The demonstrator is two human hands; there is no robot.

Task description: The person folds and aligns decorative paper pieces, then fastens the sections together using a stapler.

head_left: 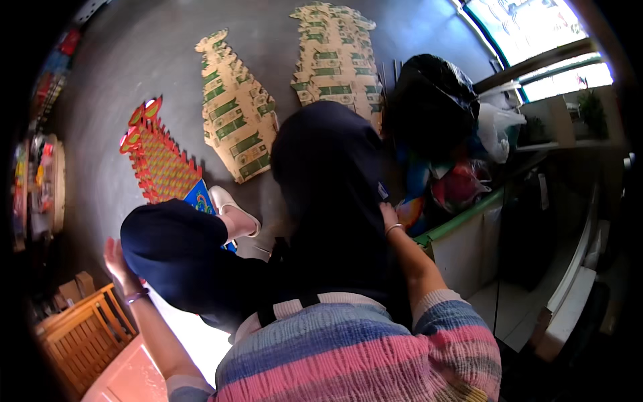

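Left hand (118, 262) open, seemingly empty; right hand (389, 216), grip unclear; ahead of both lie one red stack (162, 166), two brown stacks (234, 110) (335, 57).

The trousers (328, 167) are navy, the sweater (335, 345) striped pink and blue.

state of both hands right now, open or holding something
Left hand: open beside the left knee, nothing visible in it.
Right hand: partly hidden beside the right knee, cannot tell.

Downward fisheye view from the head.
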